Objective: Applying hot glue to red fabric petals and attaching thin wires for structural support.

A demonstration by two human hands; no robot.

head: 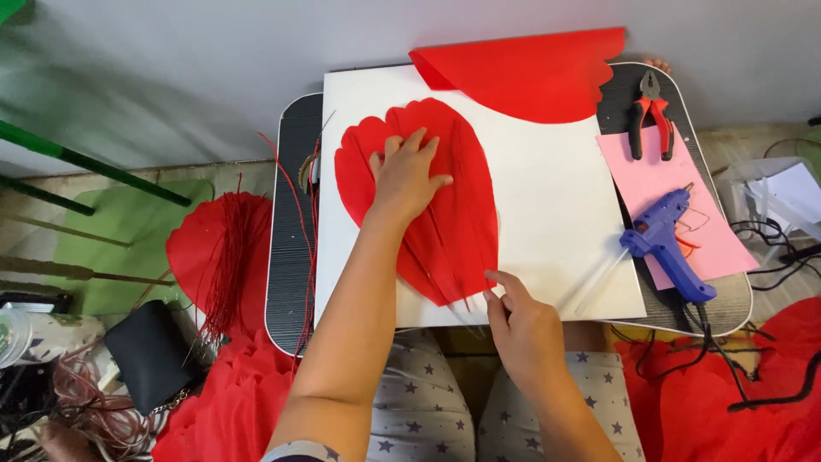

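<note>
presently the left hand [406, 175] lies flat, fingers spread, on the fan of thin red paper petals [445, 214] on the white board [556, 222], right hand [522, 321] pinching its pointed base: light, floppy, tear-prone, probably best gripped there.

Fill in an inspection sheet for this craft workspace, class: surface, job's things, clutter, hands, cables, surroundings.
Surface: white board on a dark lap tray.
Job's things: red petal fan, flat on the board.
Clutter: red paper sheet, pliers, blue glue gun on pink paper.
Hands: left hand presses the fan; right hand pinches its lower tip.
Cables: black cable from the glue gun.
Surroundings: red wire bundle, black pouch.
</note>
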